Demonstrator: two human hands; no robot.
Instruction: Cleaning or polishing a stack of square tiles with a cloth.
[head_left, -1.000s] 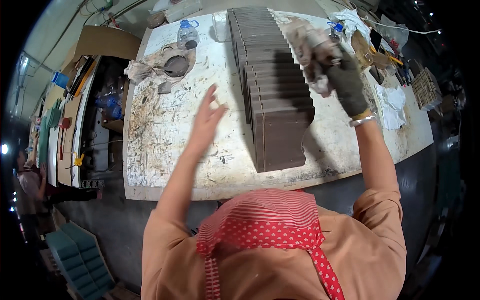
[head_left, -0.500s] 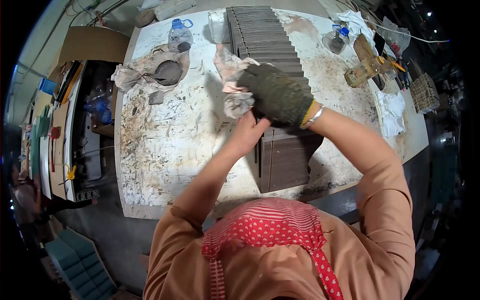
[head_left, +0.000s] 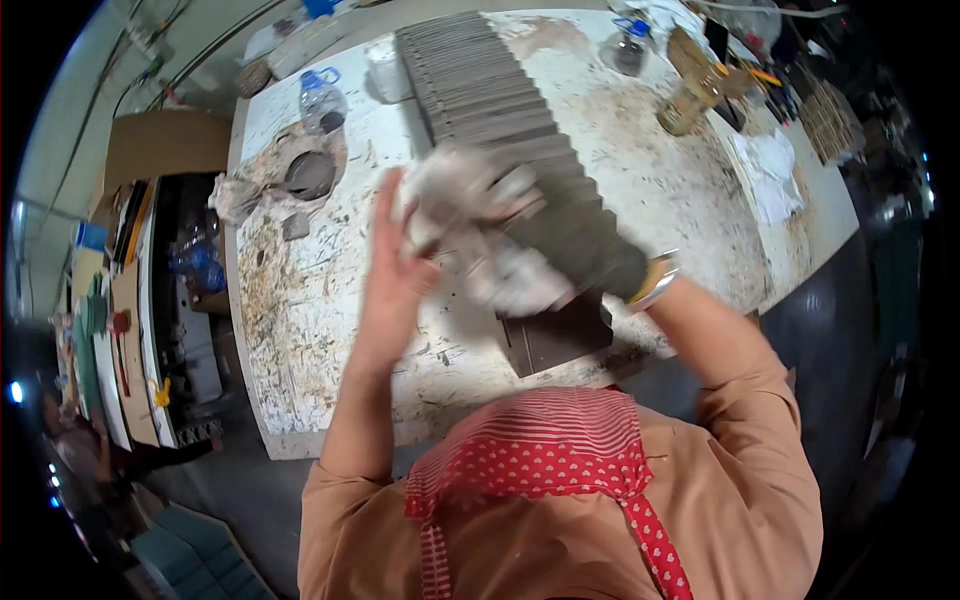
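Observation:
A long row of dark grey-brown, wood-grain panels [head_left: 480, 90] runs away from me across the white worktable [head_left: 340, 270], packed tightly with stepped edges. My right hand [head_left: 580, 235], in a dark work glove with a yellow cuff, grips a crumpled pale rag [head_left: 515, 275]. Both are smeared by motion over the near part of the row, and whether the rag touches the panels I cannot tell. The nearest panel [head_left: 560, 345] shows its dark face below the rag. Bare and raised, my left hand [head_left: 398, 265] is just left of the rag, fingers apart and holding nothing.
At the left lie a dark round dish [head_left: 310, 175] on a stained cloth and a small grey block [head_left: 295, 226]. Behind them stands a clear jug [head_left: 322, 100]. A yellowish bottle [head_left: 690, 103], a blue-capped bottle [head_left: 630, 48] and white paper [head_left: 768, 175] are at the right.
My left hand has come off the panels and lifted leftward, its fingers spreading. The gloved right hand has swept the rag nearer to me. The whole view has shifted and tilted slightly.

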